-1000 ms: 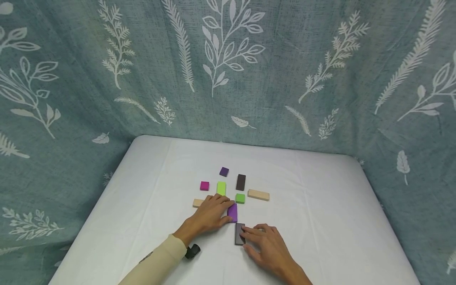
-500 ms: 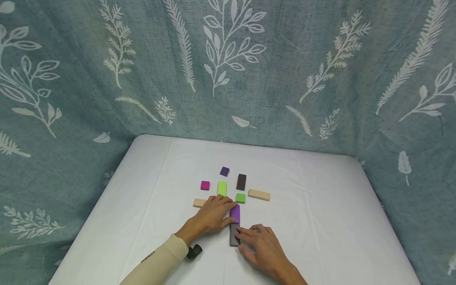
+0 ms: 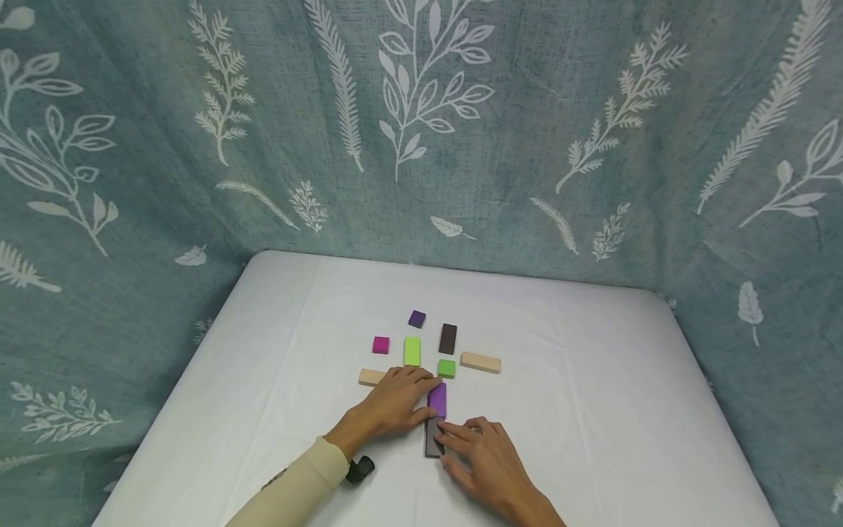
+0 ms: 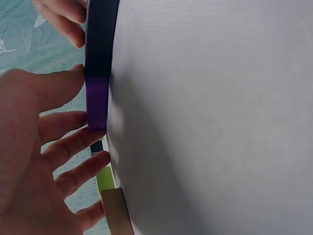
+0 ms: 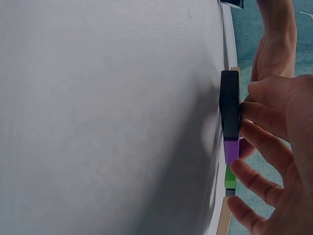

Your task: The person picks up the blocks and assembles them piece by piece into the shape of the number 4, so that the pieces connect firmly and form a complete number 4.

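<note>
My left hand point(image 3: 394, 401) lies over the left side of a purple block point(image 3: 437, 400), fingertips at its far end and thumb by its near end. In the left wrist view the fingers are spread, touching the purple block point(image 4: 97, 102). A dark grey block point(image 3: 432, 443) lies in line with it, end against end. My right hand point(image 3: 484, 462) rests fingertips on the dark grey block from the right. Its thumb stays beside the block. In the right wrist view the index and middle fingers touch the dark block point(image 5: 230, 105).
Beyond the hands lie a bright green block point(image 3: 446, 369), a lime block point(image 3: 411, 351), a magenta block point(image 3: 380, 345), a dark purple block point(image 3: 417, 319) and a dark brown block point(image 3: 448, 339). One wooden block point(image 3: 481, 362) is at right; another point(image 3: 372, 377) sits partly behind the left hand.
The dark grey block has moved left under the right hand, and the purple block right with the left hand's fingers. They now line up end to end; over the last half second both barely move.
</note>
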Available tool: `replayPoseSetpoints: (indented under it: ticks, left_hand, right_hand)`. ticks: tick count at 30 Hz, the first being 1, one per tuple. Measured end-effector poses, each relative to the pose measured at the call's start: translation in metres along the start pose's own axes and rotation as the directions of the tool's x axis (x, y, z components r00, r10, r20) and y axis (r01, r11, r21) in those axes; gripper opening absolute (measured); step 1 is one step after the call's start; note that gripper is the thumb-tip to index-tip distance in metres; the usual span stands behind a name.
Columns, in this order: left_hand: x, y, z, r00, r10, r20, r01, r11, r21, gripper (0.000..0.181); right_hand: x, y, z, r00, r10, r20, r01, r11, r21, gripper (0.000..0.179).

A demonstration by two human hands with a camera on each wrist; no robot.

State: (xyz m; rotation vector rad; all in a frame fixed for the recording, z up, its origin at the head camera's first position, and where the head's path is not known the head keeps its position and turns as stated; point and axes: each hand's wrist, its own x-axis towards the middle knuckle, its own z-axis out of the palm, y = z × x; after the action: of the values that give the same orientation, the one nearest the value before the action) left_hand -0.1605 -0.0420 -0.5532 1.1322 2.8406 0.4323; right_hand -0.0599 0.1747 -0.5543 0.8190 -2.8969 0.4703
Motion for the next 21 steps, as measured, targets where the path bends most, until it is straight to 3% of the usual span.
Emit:
replayPoseSetpoints:
  ticks: [12,21]
  left_hand:
    - [-0.0024,-0.0018,-0.0020,0.999,-0.001,0.032,0.001,1.000,-0.012,0.058]
    - [-0.0030,-0.0027,-0.0012,1.000,0.017,0.013,-0.016,1.000,-0.014,0.057]
  right_hand:
    - [-0.0022,-0.0018,0.0012,1.000,0.011,0.006,-0.011,1.000,-0.008,0.038]
    - [-0.0046,-0.0032,0.0031,0.999,0.031,0.034,-0.031,1.000,-0.006,0.044]
